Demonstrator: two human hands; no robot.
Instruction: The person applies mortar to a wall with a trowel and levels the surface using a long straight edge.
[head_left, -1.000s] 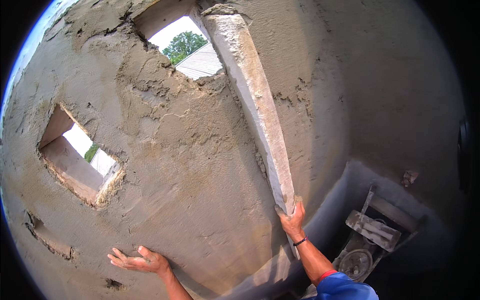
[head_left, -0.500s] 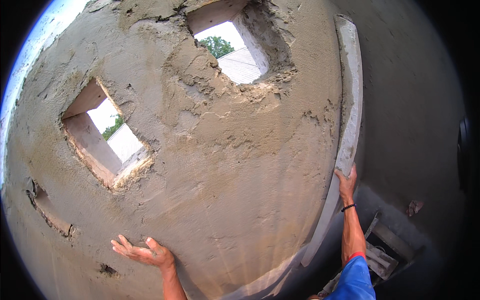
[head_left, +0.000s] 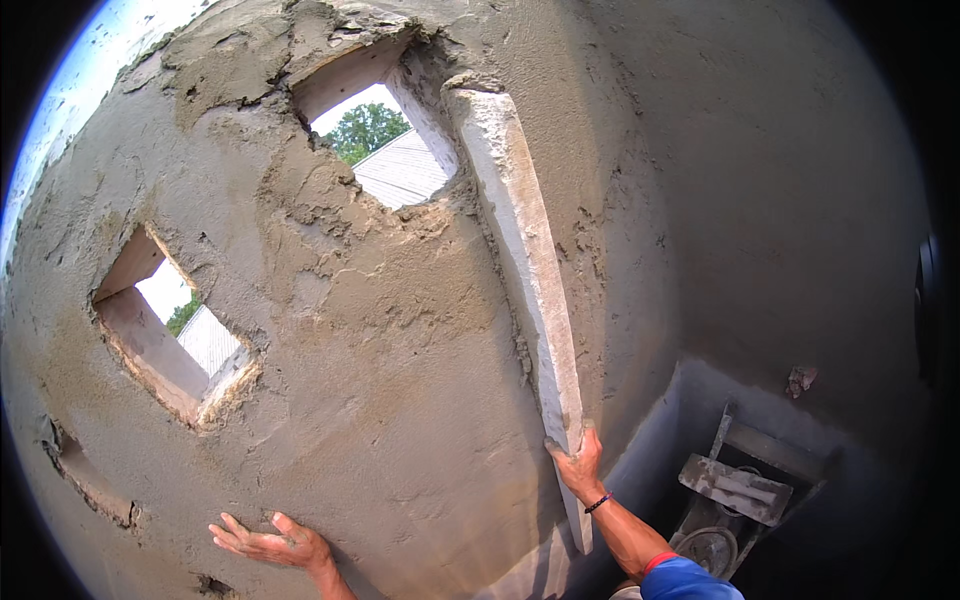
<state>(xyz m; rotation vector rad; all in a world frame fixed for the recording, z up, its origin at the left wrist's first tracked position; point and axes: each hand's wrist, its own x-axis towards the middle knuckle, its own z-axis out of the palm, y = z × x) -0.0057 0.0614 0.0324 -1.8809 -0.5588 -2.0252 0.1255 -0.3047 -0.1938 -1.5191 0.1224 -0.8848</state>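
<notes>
Against wall [head_left: 400,380], pale board [head_left: 545,290]; right hand [head_left: 580,466] grips it

We have the board [head_left: 525,230] against the wall [head_left: 400,400], right of two window openings [head_left: 155,335] and between our left hand [head_left: 280,545] and a frame [head_left: 775,450].

Looking out from the wearer's head, left lens of a side-by-side fisheye pair, tipped down and facing the plastered wall [head_left: 400,400], right up close! Left hand [head_left: 270,545] and right hand [head_left: 578,468] sit near, the upper window opening [head_left: 345,85] sits far, and everything bows in this wide, round view.
</notes>
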